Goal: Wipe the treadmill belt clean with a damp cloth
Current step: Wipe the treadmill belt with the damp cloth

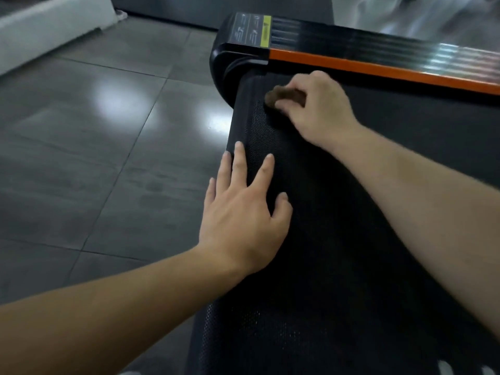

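- Left hand (243, 212) lies flat on the black dotted treadmill belt (338, 239), grip spread.
- Right hand (316, 106) reaches forward, grip pinching a small bunched brown cloth (282, 96) against the belt.

cloth (284, 97) on belt (338, 239) nr rail (378, 64), floor (94, 158) left

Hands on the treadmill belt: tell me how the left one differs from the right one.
The left hand lies flat, fingers spread, holding nothing; the right hand curls its fingers round a brown cloth. The left hand sits nearer the camera, at the edge of the belt; the right hand is farther off, close to the orange rail. Both rest on the belt.
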Tool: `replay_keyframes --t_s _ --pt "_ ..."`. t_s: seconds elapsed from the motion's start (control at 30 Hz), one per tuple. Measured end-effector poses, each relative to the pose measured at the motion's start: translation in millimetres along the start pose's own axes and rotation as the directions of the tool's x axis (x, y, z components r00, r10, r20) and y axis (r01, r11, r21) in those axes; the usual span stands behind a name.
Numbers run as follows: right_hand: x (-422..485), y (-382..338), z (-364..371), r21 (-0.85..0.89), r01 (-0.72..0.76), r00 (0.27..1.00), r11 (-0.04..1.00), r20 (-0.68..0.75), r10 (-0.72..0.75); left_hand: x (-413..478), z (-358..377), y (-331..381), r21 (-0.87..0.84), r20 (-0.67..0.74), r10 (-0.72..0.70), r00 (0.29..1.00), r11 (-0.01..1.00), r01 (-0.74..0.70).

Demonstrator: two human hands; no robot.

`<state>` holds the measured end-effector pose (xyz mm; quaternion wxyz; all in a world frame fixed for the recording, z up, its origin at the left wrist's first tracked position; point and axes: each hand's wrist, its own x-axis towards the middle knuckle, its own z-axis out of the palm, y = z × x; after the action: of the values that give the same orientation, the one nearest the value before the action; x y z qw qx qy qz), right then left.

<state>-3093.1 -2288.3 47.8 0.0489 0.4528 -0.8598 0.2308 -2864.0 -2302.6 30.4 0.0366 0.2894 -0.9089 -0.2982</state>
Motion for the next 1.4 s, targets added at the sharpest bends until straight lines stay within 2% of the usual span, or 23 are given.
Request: replay_keyframes --t_s 0.07,0.17,0.2,0.33,0.37,0.43,0.5,0.53,0.6,0.7,0.73,0.8,0.9,0.97,1.07,1.1,1.17,1.23,1.27,1.33,1.4 --pt "21 20 -6 -0.049 -0.107 0.994 0.993 -0.039 0.105 0 0 0 -0.004 -0.002 -0.002 1.000 1.000 0.002" --pt "42 33 -8 -0.052 -0.394 0.910 0.918 -0.163 0.382 0 1 1 -0.003 -0.011 -0.002 1.000 1.000 0.002" --pt "40 27 -2 -0.068 -0.399 0.907 0.915 -0.179 0.382 0 1 0 -0.004 -0.011 -0.006 1.000 1.000 0.006" --pt "16 8 8 -0.067 -0.131 0.988 0.989 -0.093 0.125 -1 1 0 0.001 -0.026 0.000 1.000 1.000 0.000" --pt "16 12 3 -0.084 -0.123 0.989 0.989 -0.087 0.116 -1 1 0 -0.003 -0.022 -0.002 1.000 1.000 0.002" --pt "25 27 -9 -0.129 -0.258 0.963 0.958 -0.118 0.243 -1 0 1 -0.005 -0.012 0.001 1.000 1.000 -0.001" --pt "30 38 -17 -0.126 -0.431 0.897 0.894 -0.171 0.408 -1 0 2 0.001 -0.008 0.002 1.000 1.000 -0.002" --pt "29 36 -16 -0.118 -0.462 0.879 0.879 -0.189 0.437 -1 0 2 0.006 -0.010 0.001 1.000 1.000 -0.001" --pt "19 22 -7 -0.095 -0.394 0.911 0.914 -0.168 0.376 -1 0 2 0.016 -0.015 -0.003 1.000 1.000 0.004" --pt "-6 8 -4 -0.004 -0.159 0.987 0.987 -0.038 0.159 -1 0 3 0.013 -0.016 -0.006 1.000 1.000 0.006" --pt "-9 11 -8 -0.034 -0.118 0.993 0.992 -0.012 0.118 -1 0 3 0.014 -0.015 -0.005 1.000 1.000 0.005" --pt "-2 28 -19 -0.179 -0.173 0.985 0.969 -0.051 0.166 0 0 3 0.016 -0.013 0.000 1.000 1.000 0.000" --pt "11 37 -27 -0.164 -0.373 0.925 0.913 -0.147 0.351 0 0 2 0.016 -0.018 0.005 1.000 1.000 -0.004" --pt "2 24 -18 -0.186 -0.302 0.950 0.935 -0.138 0.280 -1 0 2 0.013 -0.018 -0.001 1.000 1.000 0.001" --pt "-24 11 -17 -0.130 -0.091 0.996 0.987 -0.024 0.089 -1 0 2 0.007 -0.015 -0.002 1.000 1.000 0.002" --pt "-25 17 -22 -0.151 -0.066 0.998 0.986 0.002 0.067 -1 0 2 0.007 -0.019 -0.001 1.000 1.000 0.001" --pt "-13 39 -33 -0.222 -0.179 0.984 0.959 -0.045 0.173 0 0 2 0.009 -0.021 0.002 1.000 1.000 -0.002" --pt "-2 48 -40 -0.188 -0.378 0.924 0.906 -0.134 0.358 0 1 2 0.011 -0.025 0.002 1.000 1.000 -0.002" --pt "-3 43 -38 -0.171 -0.414 0.908 0.894 -0.150 0.391 0 1 2 0.011 -0.028 0.002 1.000 1.000 -0.001" --pt "-17 22 -25 -0.147 -0.324 0.944 0.935 -0.121 0.308 0 1 2 0.009 -0.030 0.002 1.000 1.000 -0.002" --pt "-42 3 -18 -0.078 -0.153 0.988 0.985 -0.037 0.151 0 1 2 0.003 -0.030 0.000 1.000 1.000 0.000"
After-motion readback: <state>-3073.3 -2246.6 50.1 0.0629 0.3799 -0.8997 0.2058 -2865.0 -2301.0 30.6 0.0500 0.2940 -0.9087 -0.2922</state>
